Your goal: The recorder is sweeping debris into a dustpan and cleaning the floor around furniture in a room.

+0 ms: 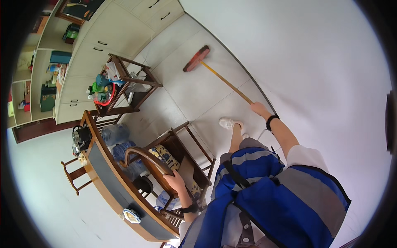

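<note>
My right hand (pixel 260 109) is closed around the yellow handle of a push broom (pixel 228 83). The broom's red head (pixel 196 58) rests on the tiled floor, its bristles dark, not far from the wall's dark skirting. Lower left, my left hand (pixel 176 182) grips the curved top rail of a wooden armchair (pixel 149 155), fingers wrapped over the wood. Patterned cushions (pixel 164 157) lie on that chair's seat.
A long wooden table (pixel 111 176) runs along the left, with large plastic water bottles (pixel 115 134) beneath it. Past it stands a small wooden side stand (pixel 124 74) holding a red tray and containers. Cream cabinets (pixel 118 31) line the back; a white wall (pixel 310 77) bounds the right.
</note>
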A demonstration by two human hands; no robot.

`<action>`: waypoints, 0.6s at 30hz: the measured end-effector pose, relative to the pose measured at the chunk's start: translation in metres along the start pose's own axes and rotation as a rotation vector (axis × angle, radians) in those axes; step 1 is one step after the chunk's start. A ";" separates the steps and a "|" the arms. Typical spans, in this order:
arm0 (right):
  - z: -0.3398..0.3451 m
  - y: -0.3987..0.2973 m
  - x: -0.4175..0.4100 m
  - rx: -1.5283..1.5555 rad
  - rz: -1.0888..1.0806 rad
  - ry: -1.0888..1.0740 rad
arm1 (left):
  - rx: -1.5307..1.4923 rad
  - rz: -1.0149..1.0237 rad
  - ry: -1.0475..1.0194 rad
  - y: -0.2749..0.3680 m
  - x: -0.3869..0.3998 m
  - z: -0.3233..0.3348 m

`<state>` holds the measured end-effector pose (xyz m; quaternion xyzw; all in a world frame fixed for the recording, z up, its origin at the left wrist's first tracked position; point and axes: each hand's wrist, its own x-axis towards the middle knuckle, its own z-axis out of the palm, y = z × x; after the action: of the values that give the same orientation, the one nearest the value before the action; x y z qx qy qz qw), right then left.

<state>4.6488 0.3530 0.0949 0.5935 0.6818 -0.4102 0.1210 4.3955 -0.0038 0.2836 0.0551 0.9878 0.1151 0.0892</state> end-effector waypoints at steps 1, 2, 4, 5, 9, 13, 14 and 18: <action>-0.005 0.020 -0.013 0.017 0.194 -0.130 | -0.018 0.068 0.045 0.000 -0.001 0.000; -0.006 0.042 -0.031 0.047 0.160 -0.129 | -0.013 0.061 0.051 0.000 -0.003 0.000; 0.000 0.091 -0.077 0.082 0.193 -0.122 | -0.010 0.078 0.049 0.000 -0.006 0.000; 0.004 0.118 -0.103 0.084 0.250 -0.108 | 0.003 0.040 0.072 0.001 -0.008 0.000; 0.033 0.219 -0.221 0.098 0.365 -0.076 | 0.052 0.010 0.087 0.000 -0.014 0.003; 0.054 0.275 -0.350 0.058 0.457 -0.084 | 0.097 -0.028 0.081 -0.001 -0.015 0.004; 0.057 0.282 -0.379 0.085 0.446 -0.078 | 0.094 -0.039 0.056 -0.001 -0.016 0.003; 0.060 0.293 -0.462 0.057 0.610 -0.058 | 0.065 -0.026 0.036 0.000 -0.020 0.000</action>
<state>5.0184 -0.0295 0.2367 0.7622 0.4565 -0.3904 0.2413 4.4152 -0.0066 0.2872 0.0432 0.9931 0.0827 0.0708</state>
